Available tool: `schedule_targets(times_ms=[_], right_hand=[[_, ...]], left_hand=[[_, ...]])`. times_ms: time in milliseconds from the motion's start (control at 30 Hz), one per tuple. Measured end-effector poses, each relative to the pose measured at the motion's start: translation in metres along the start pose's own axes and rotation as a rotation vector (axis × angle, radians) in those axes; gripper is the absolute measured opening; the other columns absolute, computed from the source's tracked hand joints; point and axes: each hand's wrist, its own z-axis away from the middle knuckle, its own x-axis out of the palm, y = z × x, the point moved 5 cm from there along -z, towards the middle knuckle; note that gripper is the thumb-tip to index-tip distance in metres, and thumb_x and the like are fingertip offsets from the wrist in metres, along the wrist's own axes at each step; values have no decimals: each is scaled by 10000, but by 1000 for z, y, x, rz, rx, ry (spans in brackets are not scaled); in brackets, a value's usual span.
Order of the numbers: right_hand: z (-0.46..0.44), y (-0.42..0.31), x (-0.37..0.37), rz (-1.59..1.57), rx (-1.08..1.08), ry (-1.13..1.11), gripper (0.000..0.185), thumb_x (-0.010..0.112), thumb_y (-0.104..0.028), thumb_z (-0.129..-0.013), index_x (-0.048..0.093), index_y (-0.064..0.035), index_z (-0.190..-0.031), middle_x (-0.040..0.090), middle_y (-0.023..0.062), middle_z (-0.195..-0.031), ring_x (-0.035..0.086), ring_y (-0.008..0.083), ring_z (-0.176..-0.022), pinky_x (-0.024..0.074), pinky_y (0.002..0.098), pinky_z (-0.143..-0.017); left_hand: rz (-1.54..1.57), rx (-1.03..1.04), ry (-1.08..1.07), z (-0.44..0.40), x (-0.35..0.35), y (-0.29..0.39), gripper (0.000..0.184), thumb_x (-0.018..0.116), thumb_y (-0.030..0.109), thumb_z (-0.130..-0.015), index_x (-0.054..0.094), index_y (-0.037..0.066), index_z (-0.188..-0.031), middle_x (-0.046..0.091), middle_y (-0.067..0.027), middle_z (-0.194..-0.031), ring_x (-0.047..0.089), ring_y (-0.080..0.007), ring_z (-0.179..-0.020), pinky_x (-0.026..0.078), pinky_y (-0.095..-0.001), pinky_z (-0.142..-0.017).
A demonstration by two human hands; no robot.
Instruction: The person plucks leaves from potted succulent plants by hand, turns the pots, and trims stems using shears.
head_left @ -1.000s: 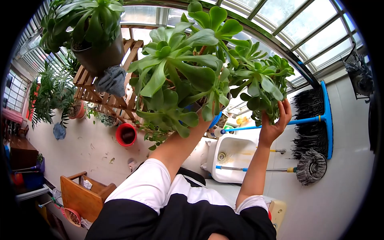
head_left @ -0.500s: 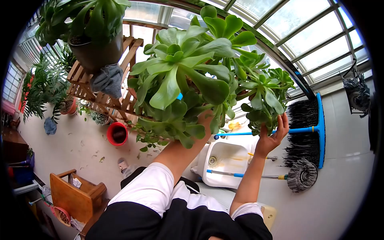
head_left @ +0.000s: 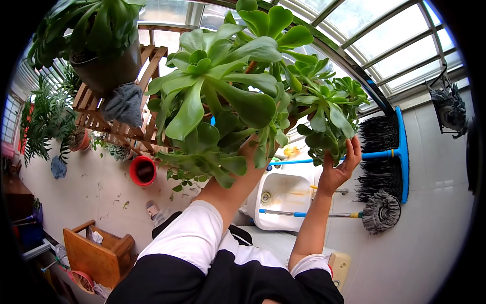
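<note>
A large green succulent (head_left: 200,76) with broad rosettes fills the middle of the view. My left forearm reaches up beneath it, and the leaves hide my left hand and its fingers. My right hand (head_left: 340,169) is at the plant's lower right rosette (head_left: 326,109), thumb and curled fingers around its lower leaves. Whatever pot or stems lie behind the foliage cannot be made out.
At the left, a wooden plant stand (head_left: 147,76) bears a potted plant (head_left: 106,66) and a grey cloth (head_left: 123,105). A red bucket (head_left: 134,172) and a wooden chair (head_left: 91,253) stand on the floor. To the right are a white sink (head_left: 283,220), broom (head_left: 402,157) and mop (head_left: 380,212).
The surroundings and the plant have shifted slightly left and up in view as the camera turned. My right hand remains at the same rosette, and my left hand stays hidden.
</note>
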Motion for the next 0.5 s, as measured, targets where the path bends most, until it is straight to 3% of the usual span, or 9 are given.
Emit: schedule_targets(times_ms=[300, 500], right_hand=[[-1, -1, 1, -46, 33, -5, 594, 818, 13, -722, 608, -99, -1267, 453, 126, -1414, 489, 285, -1286, 404, 387, -1073], [-3, -2, 2, -43, 6, -8, 594, 821, 14, -716, 611, -92, -1261, 451, 127, -1418, 491, 286, -1284, 408, 389, -1075]], left_hand=[[229, 435, 115, -67, 60, 108, 445, 531, 146, -970, 435, 11, -1382, 635, -161, -1172, 647, -245, -1014, 511, -358, -883], [239, 496, 153, -72, 60, 114, 433, 534, 156, -975, 443, 11, -1373, 635, -155, -1173, 647, -239, -1014, 511, -357, -882]])
